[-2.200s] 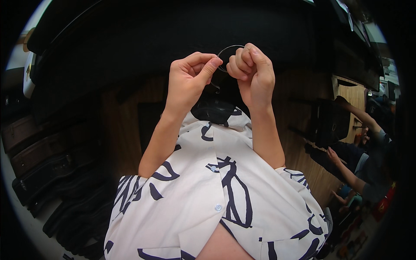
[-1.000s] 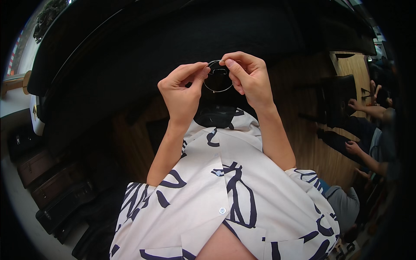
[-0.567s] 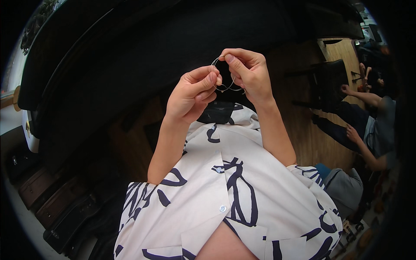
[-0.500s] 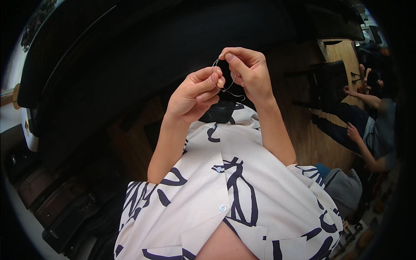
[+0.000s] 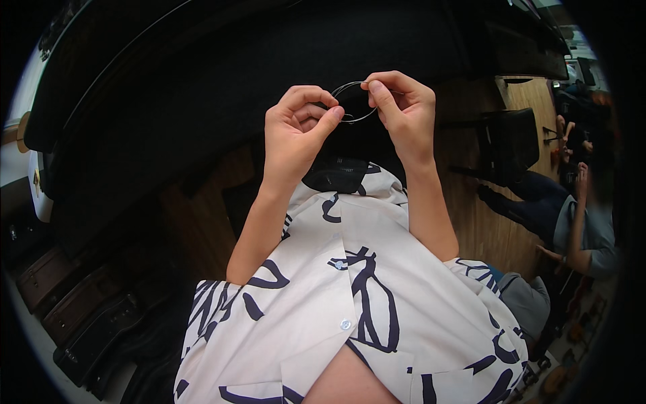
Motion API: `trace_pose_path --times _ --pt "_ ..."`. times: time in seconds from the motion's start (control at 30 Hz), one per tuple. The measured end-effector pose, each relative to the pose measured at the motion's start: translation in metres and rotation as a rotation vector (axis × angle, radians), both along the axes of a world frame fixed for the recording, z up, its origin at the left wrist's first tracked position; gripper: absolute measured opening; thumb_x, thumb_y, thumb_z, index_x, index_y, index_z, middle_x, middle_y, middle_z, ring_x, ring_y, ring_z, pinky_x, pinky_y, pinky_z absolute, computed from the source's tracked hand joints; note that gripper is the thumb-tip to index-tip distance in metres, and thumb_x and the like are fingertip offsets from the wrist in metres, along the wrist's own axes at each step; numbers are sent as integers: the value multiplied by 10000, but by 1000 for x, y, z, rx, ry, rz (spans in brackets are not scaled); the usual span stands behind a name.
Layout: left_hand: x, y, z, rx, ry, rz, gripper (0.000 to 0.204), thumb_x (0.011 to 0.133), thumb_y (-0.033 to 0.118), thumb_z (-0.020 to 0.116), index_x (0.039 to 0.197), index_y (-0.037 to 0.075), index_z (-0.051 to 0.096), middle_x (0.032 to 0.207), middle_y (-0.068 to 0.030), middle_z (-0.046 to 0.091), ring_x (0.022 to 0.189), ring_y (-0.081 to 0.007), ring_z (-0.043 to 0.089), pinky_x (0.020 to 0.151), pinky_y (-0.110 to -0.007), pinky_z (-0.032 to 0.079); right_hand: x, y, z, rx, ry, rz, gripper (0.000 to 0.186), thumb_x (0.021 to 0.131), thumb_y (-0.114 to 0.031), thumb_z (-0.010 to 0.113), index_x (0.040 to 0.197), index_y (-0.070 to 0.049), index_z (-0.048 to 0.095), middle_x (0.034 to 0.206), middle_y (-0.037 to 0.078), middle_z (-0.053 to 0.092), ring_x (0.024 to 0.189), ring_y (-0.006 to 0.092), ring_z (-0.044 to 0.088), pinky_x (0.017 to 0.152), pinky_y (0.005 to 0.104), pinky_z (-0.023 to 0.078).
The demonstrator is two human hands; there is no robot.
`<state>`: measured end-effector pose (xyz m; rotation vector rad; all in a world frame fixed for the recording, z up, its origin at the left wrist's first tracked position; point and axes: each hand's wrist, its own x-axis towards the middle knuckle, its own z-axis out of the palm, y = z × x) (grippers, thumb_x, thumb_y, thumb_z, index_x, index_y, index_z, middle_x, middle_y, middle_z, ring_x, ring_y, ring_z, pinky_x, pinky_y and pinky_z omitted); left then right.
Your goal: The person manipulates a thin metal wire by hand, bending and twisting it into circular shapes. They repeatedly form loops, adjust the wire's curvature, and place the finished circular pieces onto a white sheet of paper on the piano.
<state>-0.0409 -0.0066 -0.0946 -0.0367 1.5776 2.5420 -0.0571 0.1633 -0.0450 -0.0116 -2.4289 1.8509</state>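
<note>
A thin, silvery metal string (image 5: 364, 119), wound into a small loose coil, is held up between my two hands in front of my body. My left hand (image 5: 296, 124) pinches the coil's left side between thumb and forefinger, the other fingers curled in. On the opposite side, my right hand (image 5: 406, 116) grips the coil's upper right part with thumb and forefinger. Behind the fingertips, part of the wire is hidden. The coil looks roughly round, with more than one strand along its upper arc.
A large black surface (image 5: 222, 74) spans the far side beyond my hands. Dark hard cases (image 5: 74, 296) stand at the lower left. To the right are a black chair (image 5: 515, 138), wooden floor (image 5: 474, 222) and a seated person (image 5: 582, 232) in grey and dark clothes.
Both hands have moved slightly apart, and my left hand has risen. The string, earlier a narrow loop with a loose end hanging down, is now a rounder coil. The person at right has raised one hand.
</note>
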Motion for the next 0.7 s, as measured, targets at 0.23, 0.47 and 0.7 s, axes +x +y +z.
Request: trace_pose_path --times 0.23,0.47,0.7 --pt "-2 11 8 -317 67 108 156 865 15 738 1018 -9 718 919 -89 729 864 -154 725 831 -253 572 3 14 -3 159 167 27 106 937 -57 650 962 12 727 818 16 695 643 16 542 540 173 391" --pt "-4 11 1 -510 302 198 79 840 -9 743 915 -7 765 891 -99 753 787 -142 720 718 -237 569 10 26 5 154 77 57 109 927 -115 683 922 -27 747 765 30 715 652 76 638 592 189 461" --pt "3 25 9 -141 79 67 112 887 23 726 985 -27 746 899 -91 745 819 -130 702 755 -223 545 14 38 9 -120 -46 77 124 958 -105 641 931 0 701 666 11 636 559 51 566 519 171 423"
